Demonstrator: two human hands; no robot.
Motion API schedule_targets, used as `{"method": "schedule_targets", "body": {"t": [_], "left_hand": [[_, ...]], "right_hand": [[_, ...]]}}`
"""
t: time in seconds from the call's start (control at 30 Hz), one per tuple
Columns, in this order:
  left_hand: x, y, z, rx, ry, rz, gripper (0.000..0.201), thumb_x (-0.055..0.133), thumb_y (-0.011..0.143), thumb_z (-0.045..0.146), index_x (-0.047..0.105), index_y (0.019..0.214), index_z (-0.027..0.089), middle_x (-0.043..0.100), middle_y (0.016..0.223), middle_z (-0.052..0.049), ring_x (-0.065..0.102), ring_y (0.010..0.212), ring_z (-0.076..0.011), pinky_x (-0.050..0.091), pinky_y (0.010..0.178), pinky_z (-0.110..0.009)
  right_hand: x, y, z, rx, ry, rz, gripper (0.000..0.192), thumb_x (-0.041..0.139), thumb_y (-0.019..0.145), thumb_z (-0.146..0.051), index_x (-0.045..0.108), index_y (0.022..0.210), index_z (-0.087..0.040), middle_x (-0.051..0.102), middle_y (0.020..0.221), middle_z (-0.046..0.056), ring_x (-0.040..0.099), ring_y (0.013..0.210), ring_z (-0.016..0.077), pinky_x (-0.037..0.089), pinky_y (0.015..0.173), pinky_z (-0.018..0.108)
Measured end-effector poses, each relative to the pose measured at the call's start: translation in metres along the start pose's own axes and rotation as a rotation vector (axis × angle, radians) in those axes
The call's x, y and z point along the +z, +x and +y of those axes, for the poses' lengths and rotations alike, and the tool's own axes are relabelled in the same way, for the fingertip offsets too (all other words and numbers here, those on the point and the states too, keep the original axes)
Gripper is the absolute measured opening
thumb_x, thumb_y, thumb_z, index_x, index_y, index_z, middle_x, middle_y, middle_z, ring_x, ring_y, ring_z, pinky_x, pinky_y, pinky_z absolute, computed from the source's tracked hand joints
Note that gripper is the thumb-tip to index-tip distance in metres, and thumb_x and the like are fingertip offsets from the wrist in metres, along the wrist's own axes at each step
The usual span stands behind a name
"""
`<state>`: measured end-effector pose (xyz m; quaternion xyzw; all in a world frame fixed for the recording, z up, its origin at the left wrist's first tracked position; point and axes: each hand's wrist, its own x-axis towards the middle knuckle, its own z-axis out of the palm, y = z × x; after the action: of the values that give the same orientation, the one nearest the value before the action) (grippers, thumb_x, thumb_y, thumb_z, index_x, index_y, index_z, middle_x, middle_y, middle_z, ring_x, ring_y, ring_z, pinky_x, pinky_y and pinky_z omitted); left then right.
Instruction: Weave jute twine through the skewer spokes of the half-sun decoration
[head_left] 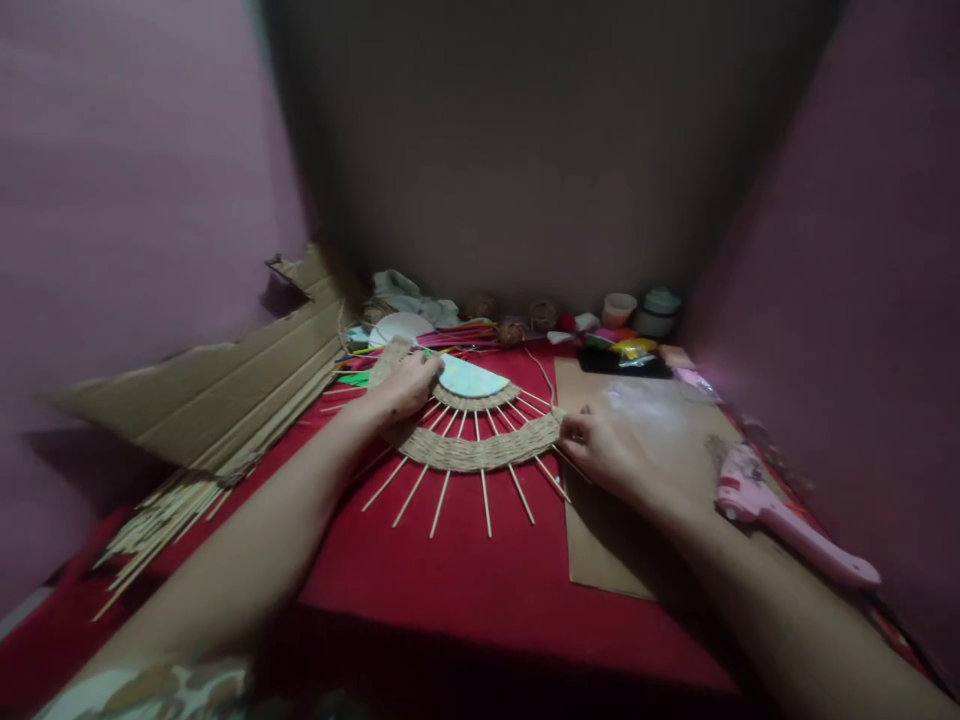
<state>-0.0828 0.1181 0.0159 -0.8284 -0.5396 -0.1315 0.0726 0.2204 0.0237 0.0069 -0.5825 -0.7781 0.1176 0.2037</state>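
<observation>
A half-round woven fan (480, 453) of thin wooden sticks and natural twine lies before me, its sticks spreading outward past the woven band. At its centre is a pale blue half-disc (472, 377) edged with a narrower woven strip. My left hand (411, 387) is closed on the fan's left side, fingertips beside the half-disc. My right hand (594, 442) pinches the right end of the woven band, where a strand of twine (547, 375) runs up toward the back. The fingers hide exactly what is gripped there.
A cardboard sheet (611, 540) lies at the right under a pink glue gun (795, 520). Leaning cardboard (225, 390) and a bundle of loose sticks (172, 525) are at the left. Twine balls (544, 314), a cup (619, 309) and a jar (658, 312) line the back wall.
</observation>
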Motion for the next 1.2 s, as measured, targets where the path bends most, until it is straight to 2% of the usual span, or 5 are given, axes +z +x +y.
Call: {"method": "schedule_targets", "body": {"t": [0.2, 0.37, 0.53, 1.07, 1.2], "left_hand": [[-0.011, -0.023, 0.066, 0.204, -0.218, 0.155, 0.024, 0.047, 0.082, 0.011, 0.060, 0.101, 0.014, 0.059, 0.100, -0.011, 0.053, 0.096, -0.0205, 0.043, 0.085, -0.034], [-0.005, -0.034, 0.110, 0.332, -0.514, -0.112, 0.008, 0.057, 0.081, 0.013, 0.065, 0.083, 0.014, 0.064, 0.077, -0.002, 0.055, 0.069, -0.0112, 0.042, 0.065, -0.024], [0.005, -0.039, 0.112, 0.322, -0.515, -0.194, 0.006, 0.060, 0.084, 0.017, 0.065, 0.082, 0.014, 0.064, 0.079, -0.003, 0.056, 0.071, -0.0111, 0.041, 0.065, -0.023], [0.015, -0.047, 0.141, 0.543, -0.277, 0.016, 0.021, 0.045, 0.094, 0.022, 0.059, 0.107, 0.015, 0.058, 0.089, -0.006, 0.051, 0.075, -0.0146, 0.041, 0.064, -0.027], [0.008, -0.044, 0.149, 0.555, -0.131, -0.068, 0.020, 0.043, 0.094, 0.022, 0.062, 0.089, 0.015, 0.054, 0.083, -0.004, 0.046, 0.069, -0.0132, 0.037, 0.059, -0.027]], "right_hand": [[0.004, -0.001, 0.010, -0.018, 0.058, 0.011, 0.012, 0.055, 0.079, -0.020, 0.067, 0.075, -0.019, 0.058, 0.079, 0.005, 0.053, 0.069, 0.0150, 0.039, 0.064, 0.026], [0.002, -0.006, 0.011, -0.007, 0.044, 0.051, 0.011, 0.057, 0.077, -0.019, 0.067, 0.073, -0.019, 0.058, 0.079, 0.005, 0.053, 0.071, 0.0159, 0.038, 0.065, 0.027], [-0.006, -0.016, 0.011, -0.034, 0.068, 0.022, 0.013, 0.054, 0.077, -0.018, 0.066, 0.073, -0.019, 0.059, 0.072, 0.004, 0.052, 0.065, 0.0146, 0.037, 0.061, 0.027], [-0.014, -0.052, 0.017, -0.065, 0.137, -0.209, 0.016, 0.052, 0.079, -0.015, 0.066, 0.080, -0.022, 0.066, 0.074, 0.003, 0.056, 0.068, 0.0144, 0.039, 0.063, 0.026], [-0.019, -0.048, 0.012, -0.005, 0.192, -0.188, 0.008, 0.056, 0.080, -0.021, 0.063, 0.077, -0.020, 0.061, 0.068, 0.001, 0.051, 0.063, 0.0126, 0.036, 0.057, 0.025]]}}
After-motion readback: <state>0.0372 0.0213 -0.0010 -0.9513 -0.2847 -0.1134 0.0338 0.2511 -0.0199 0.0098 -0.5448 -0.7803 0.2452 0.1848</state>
